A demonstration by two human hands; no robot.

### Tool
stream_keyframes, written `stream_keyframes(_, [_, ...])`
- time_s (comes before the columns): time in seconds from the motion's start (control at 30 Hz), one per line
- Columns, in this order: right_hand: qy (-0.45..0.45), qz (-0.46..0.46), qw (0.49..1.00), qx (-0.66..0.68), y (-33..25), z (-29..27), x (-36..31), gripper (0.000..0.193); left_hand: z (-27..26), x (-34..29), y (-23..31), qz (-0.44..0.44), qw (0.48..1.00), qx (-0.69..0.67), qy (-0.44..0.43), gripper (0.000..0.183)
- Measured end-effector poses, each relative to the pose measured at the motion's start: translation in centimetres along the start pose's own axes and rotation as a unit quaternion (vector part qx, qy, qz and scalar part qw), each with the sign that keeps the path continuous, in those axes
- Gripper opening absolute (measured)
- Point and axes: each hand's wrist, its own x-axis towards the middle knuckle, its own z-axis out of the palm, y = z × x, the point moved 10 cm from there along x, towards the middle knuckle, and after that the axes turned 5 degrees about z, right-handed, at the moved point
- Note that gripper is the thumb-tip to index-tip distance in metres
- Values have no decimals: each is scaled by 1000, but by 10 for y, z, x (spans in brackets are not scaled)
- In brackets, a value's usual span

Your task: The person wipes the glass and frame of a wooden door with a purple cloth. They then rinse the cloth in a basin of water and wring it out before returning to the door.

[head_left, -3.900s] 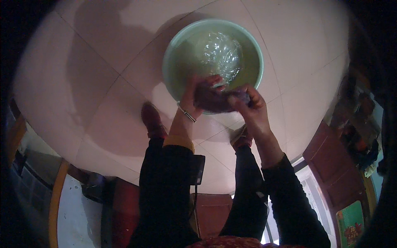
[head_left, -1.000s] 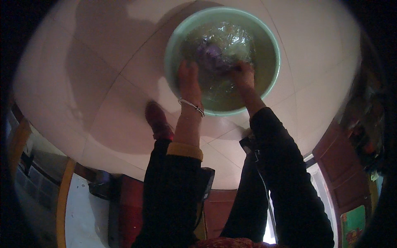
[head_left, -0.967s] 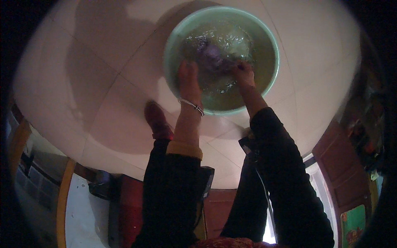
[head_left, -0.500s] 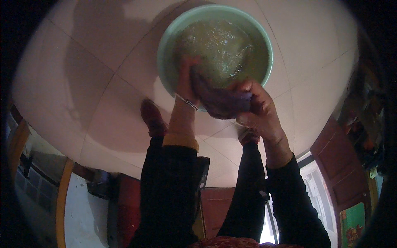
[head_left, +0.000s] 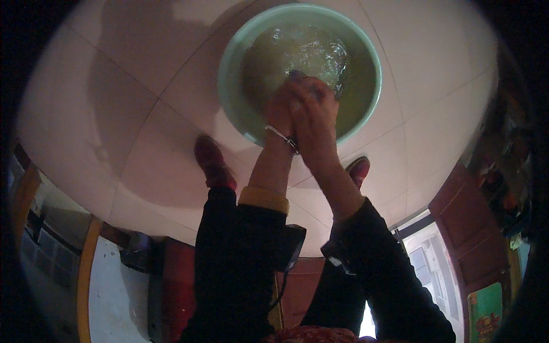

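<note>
A round pale-green basin (head_left: 376, 86) stands on the tiled floor, with cloudy, rippling water (head_left: 306, 48) inside. Over its near side my left hand (head_left: 280, 108) and my right hand (head_left: 315, 108) are pressed together, fingers closed. Between them is a dark purple cloth (head_left: 296, 74), nearly all hidden by the hands; only a small piece shows past the fingers. The right hand lies over the left, covering much of its fingers. A thin metal bracelet (head_left: 281, 139) circles my left wrist.
My feet, in dark red shoes (head_left: 211, 161), stand either side of the basin's near edge. Light floor tiles (head_left: 154, 131) surround it. Brown door panels (head_left: 469, 228) are at the lower right, and a red cabinet (head_left: 178, 280) is at the lower left.
The cloth was spread between my two hands near the basin's rim. Now it is bunched between them, and both hands have come together and moved farther over the water.
</note>
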Motion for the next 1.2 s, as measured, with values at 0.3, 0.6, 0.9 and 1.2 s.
stream_keyframes(0.3, [-146, 58, 988, -3, 100, 32, 59, 25, 5, -9, 37, -117, 984, 111, 81, 32])
stream_keyframes(0.6, [37, 160, 982, -94, 181, 43, 52, 24, -78, -27, -23, -243, 924, -196, 223, 72])
stream_keyframes(0.9, [-103, 248, 948, 170, 213, 67, 35, 35, -76, -27, -11, -287, 929, -73, 221, 64])
stream_keyframes(1.2, [-292, 146, 894, 308, 40, 8, -22, 33, -48, -28, -13, -305, 901, -240, 197, 72])
